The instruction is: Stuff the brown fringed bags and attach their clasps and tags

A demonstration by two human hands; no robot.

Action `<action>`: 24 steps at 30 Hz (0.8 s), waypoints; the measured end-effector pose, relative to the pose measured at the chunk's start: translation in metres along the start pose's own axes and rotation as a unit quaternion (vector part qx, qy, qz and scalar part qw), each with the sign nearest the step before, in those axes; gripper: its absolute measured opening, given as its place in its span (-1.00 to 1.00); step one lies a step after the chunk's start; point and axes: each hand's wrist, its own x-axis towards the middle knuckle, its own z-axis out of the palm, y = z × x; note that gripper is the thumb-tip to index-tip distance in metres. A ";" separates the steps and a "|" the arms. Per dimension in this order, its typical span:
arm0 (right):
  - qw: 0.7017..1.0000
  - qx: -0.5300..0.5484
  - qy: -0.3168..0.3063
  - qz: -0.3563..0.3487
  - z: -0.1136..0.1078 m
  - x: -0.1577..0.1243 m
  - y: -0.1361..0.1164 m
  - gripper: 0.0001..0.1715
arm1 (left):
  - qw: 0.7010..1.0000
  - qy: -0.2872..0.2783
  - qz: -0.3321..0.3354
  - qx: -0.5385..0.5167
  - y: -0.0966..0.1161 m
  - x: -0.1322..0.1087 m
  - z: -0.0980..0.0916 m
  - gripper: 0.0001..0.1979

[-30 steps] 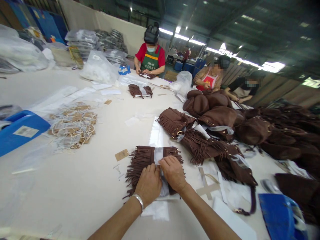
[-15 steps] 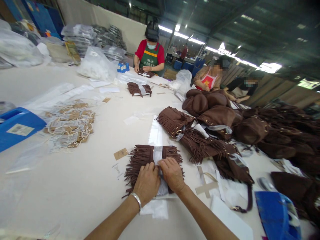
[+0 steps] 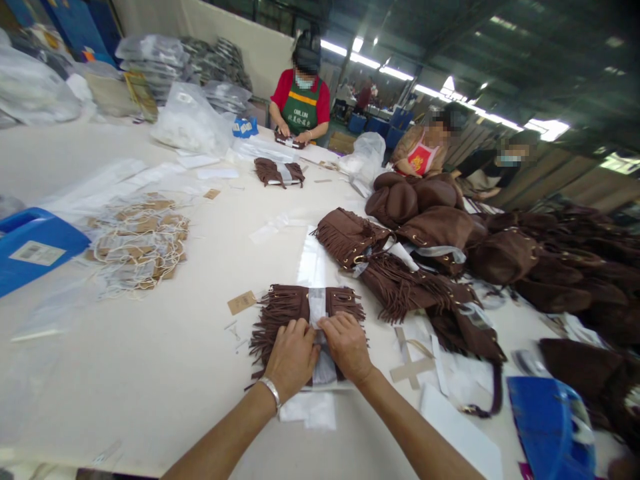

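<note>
Both hands meet over the middle of a dark brown fringed bag, the left hand [image 3: 293, 353] and the right hand [image 3: 346, 343] side by side with fingers curled down on a pale wrap [image 3: 317, 301] that crosses it. The fingertips are partly hidden, so whether either hand pinches the wrap or merely presses on it I cannot tell. A silver bracelet [image 3: 271, 393] circles the left wrist. The fringed bag [image 3: 283, 308] lies flat on the white table [image 3: 165, 373], its strands splayed to the left, with white sheets [image 3: 320, 410] showing at its near edge. At right, a blue holder [image 3: 537, 420] stands near a white card [image 3: 463, 427], and a beige cross-shaped piece [image 3: 413, 367] lies between that card and the bag. Just beside the bag's far left corner sits a brown tag [image 3: 242, 303]. Farther out on the left, a heap of strung tags [image 3: 143, 247] spreads near a blue container [image 3: 45, 247]; on the right, more brown bags [image 3: 445, 233] are piled. Beyond, a second fringed bundle [image 3: 279, 173] lies before a co-worker in a green apron [image 3: 300, 110], who handles a brown item. Two other people [image 3: 423, 157] are farther right.
</note>
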 end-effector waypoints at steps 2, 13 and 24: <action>1.000 0.004 0.004 -0.002 0.000 -0.002 -0.001 -0.79 | 1.000 -0.004 -0.001 0.002 -0.001 0.001 0.000 -0.78; 0.999 -0.022 -0.021 -0.019 -0.006 -0.007 -0.004 -0.80 | 1.000 -0.017 -0.009 0.006 -0.006 0.002 0.009 -0.57; 0.995 -0.046 -0.064 -0.056 -0.012 -0.006 -0.004 -0.81 | 1.000 -0.013 -0.025 -0.003 -0.005 0.002 0.009 -0.53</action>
